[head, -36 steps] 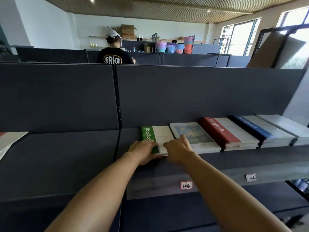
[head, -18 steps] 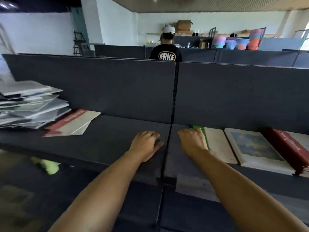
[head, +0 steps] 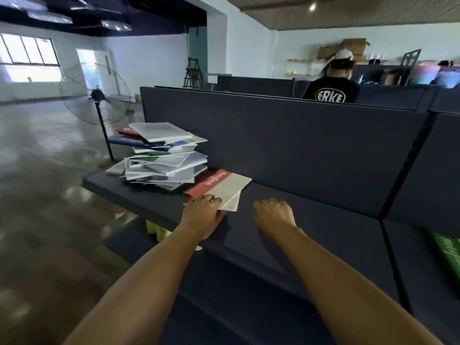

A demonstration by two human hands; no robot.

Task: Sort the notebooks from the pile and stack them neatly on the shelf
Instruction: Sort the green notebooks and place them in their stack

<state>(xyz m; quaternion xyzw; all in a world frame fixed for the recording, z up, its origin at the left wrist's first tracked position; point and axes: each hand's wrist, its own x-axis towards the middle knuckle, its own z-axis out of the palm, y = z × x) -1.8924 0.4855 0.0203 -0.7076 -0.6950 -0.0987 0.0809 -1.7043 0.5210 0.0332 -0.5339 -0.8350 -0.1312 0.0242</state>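
Left hand (head: 202,211) seemingly pinches red-and-white notebook (head: 220,186) — right hand (head: 273,212) loosely curled, empty.

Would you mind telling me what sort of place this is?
Probably an open-plan workspace or staged shop floor: rows of dark partitioned shelves, a pile of notebooks, a standing fan on bare concrete.

Head view — forward and down, close over shelf (head: 286,220)

Notebook pile (head: 161,155) lay at shelf's (head: 311,220) far left; one notebook (head: 225,188) lay just right of it, nearer; left hand (head: 202,212) touched its near edge; right hand (head: 273,215) lay further right.
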